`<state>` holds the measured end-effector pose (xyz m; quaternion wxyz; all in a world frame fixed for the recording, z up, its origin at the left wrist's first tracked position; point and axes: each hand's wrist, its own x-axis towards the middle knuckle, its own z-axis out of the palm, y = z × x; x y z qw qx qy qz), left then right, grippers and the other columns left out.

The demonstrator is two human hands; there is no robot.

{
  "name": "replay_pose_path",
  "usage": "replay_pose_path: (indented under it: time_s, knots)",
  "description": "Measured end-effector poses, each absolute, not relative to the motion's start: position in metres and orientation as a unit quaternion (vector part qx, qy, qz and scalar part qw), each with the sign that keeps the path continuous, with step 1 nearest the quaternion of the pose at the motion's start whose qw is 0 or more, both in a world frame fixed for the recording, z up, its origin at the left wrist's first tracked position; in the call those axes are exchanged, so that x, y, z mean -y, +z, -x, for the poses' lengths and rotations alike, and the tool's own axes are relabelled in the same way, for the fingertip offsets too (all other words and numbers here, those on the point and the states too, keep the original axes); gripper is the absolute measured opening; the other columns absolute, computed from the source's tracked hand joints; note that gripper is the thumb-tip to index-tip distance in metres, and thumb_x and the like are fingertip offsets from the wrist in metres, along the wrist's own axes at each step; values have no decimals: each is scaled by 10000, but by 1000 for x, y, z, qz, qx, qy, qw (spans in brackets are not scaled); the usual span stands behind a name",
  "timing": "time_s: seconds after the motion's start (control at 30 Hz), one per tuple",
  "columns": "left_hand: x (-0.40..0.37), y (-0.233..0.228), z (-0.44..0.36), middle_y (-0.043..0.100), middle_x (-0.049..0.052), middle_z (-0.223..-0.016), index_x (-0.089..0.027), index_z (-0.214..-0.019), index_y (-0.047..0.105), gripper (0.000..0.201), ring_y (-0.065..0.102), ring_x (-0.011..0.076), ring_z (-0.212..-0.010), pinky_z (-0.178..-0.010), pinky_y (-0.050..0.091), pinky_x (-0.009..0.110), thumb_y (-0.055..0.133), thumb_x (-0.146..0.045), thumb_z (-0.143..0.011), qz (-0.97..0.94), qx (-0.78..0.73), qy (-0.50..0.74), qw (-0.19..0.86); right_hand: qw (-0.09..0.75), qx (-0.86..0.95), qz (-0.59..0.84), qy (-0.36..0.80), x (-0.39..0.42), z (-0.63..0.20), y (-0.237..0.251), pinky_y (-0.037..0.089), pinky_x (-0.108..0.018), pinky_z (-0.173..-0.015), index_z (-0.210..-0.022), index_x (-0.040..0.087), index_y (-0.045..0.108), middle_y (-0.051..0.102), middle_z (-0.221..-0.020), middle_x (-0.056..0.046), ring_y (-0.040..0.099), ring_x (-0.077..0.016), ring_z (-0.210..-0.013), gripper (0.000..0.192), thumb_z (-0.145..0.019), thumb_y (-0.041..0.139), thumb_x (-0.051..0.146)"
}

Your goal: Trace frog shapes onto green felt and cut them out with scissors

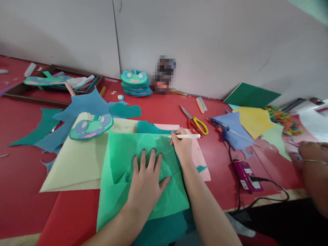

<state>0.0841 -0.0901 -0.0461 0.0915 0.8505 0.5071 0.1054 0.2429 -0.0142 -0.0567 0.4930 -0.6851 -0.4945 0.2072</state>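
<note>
While the left hand (pixel 146 181) lies flat with fingers spread on the thin light-green paper sheet (pixel 143 177), the right hand (pixel 182 145) pinches a white pen (pixel 188 136) at its top edge. The sheet lies on the red table (pixel 23 191), over a pale yellow sheet (pixel 77 164). It looks light, floppy and easy to crease, so pressing it flat seems best. Orange-and-yellow scissors (pixel 195 123) lie nearby.

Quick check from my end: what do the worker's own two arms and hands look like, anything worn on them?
Both forearms are bare, with no sleeves, gloves, watch or bracelets in view. The left hand has dark polish on its fingernails; the right hand shows no rings that I can make out. The bangle at the far right is on another person's wrist, not the worker's.
</note>
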Motion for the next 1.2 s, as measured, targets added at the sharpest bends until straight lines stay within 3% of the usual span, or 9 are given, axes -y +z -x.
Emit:
replay_pose_path:
  time_s: [0.37, 0.6, 0.77, 0.9, 1.2]
  knots:
    - [90, -45, -84, 425, 113, -1394, -170, -1332, 436, 570, 306, 387, -1289, -1019, 259, 597, 344, -493, -872, -850, -508, 114, 82, 493, 472, 703, 200, 15, -246, -61, 435, -234, -443, -630, 240, 403, 465, -473, 77, 559, -138, -422, 180, -769, 511, 278]
    - [90, -45, -84, 405, 108, -1410, -174, -1331, 437, 565, 308, 393, -1286, -1013, 266, 601, 353, -489, -870, -854, -504, 107, 77, 557, 454, 661, 218, 19, -257, -54, 461, -244, -461, -689, 237, 424, 397, -419, 103, 472, -116, -371, 200, -810, 524, 361]
    - [90, -46, -84, 399, 111, -1413, -209, -1344, 419, 550, 298, 402, -1291, -1007, 265, 610, 368, -481, -869, -855, -502, 104, 77, 525, 482, 658, 244, 23, -272, -54, 466, -263, -577, -661, 219, 450, 464, -409, 84, 510, -118, -434, 245, -794, 568, 388]
    - [89, -46, -84, 395, 102, -1416, -270, -1324, 444, 499, 289, 401, -1299, -1007, 258, 613, 373, -470, -872, -854, -502, 108, 86, 508, 506, 660, 225, 23, -266, -52, 404, -230, -525, -626, 218, 432, 486, -426, 71, 482, -110, -431, 284, -831, 516, 395]
    - [89, -45, -85, 404, 113, -1407, -255, -1319, 455, 488, 299, 406, -1291, -1002, 257, 616, 388, -442, -873, -858, -500, 98, 71, 490, 526, 666, 200, 21, -257, -51, 385, -232, -532, -609, 227, 415, 484, -412, 79, 487, -115, -422, 248, -824, 501, 317]
